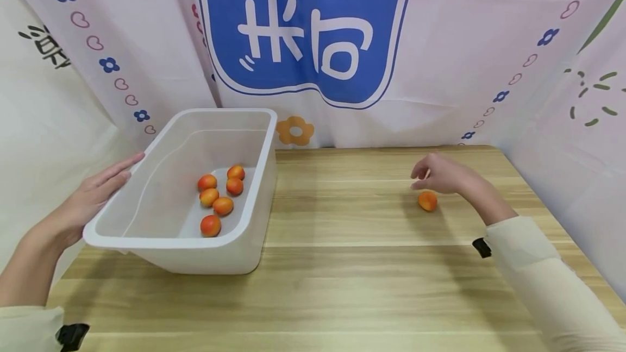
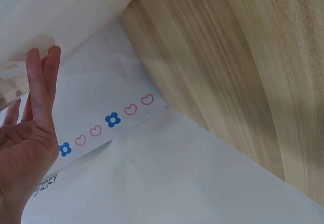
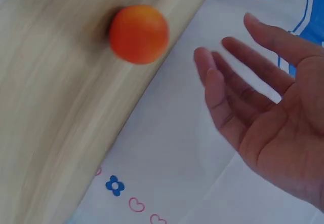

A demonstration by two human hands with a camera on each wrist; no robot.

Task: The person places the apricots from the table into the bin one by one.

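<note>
A white plastic tub (image 1: 178, 242) stands on the left of the wooden table. Several small orange-red fruits, much like apricots (image 1: 223, 206), lie on its floor. Along the tub's outer left side rests my left hand (image 1: 95, 194), its fingers straight and near the rim. The left wrist view shows that hand (image 2: 35, 127) with extended fingers against the pale tub wall (image 2: 66, 6). To the right, a single apricot (image 1: 427, 201) sits on the table. My right hand (image 1: 442, 174) hovers just above and behind it. Seen from the right wrist, its loosely bent fingers hold nothing, apart from the apricot (image 3: 139, 34).
The wooden tabletop (image 1: 337, 287) stretches from the tub to the right side. White printed cloth (image 1: 440, 69) with a blue sign hangs behind the table, and more cloth (image 1: 567, 140) closes in both sides.
</note>
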